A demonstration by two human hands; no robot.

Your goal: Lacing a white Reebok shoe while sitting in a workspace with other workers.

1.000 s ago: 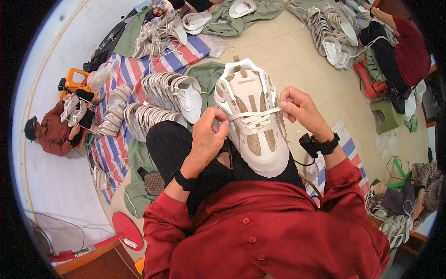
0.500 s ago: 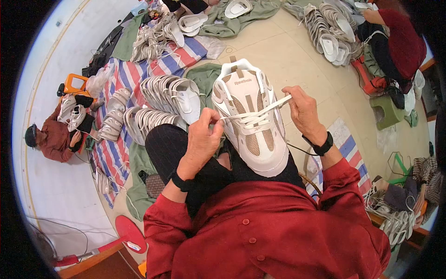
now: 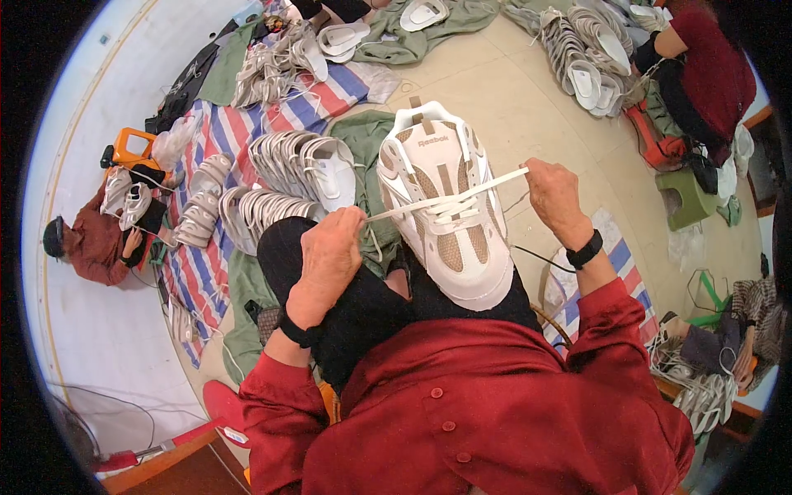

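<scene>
Both the left hand [image 3: 330,256] and the right hand [image 3: 554,191] pinch the flat white lace [image 3: 450,196], stretched across the white-and-beige mesh sneaker [image 3: 445,210] resting on the lap. Equal tension on both ends would likely seat it evenly.

white sneaker [image 3: 450,206] on lap, white lace [image 3: 445,200] stretched taut

Pale tan floor [image 3: 528,107] with shoe parts spread all over it

So there's a red, white and blue striped mat [image 3: 206,272] laid on the left side of the floor, and a row of white shoe uppers [image 3: 285,177] is stacked on edge across it. A green cloth [image 3: 363,136] lies next to that, partly under the seated person's knees. Another green cloth [image 3: 437,25] sits at the top with white soles on it. A second striped mat [image 3: 619,264] lies lower right. A small green stool [image 3: 685,198] stands on the bare floor at right, near a red bag [image 3: 656,144].
</scene>
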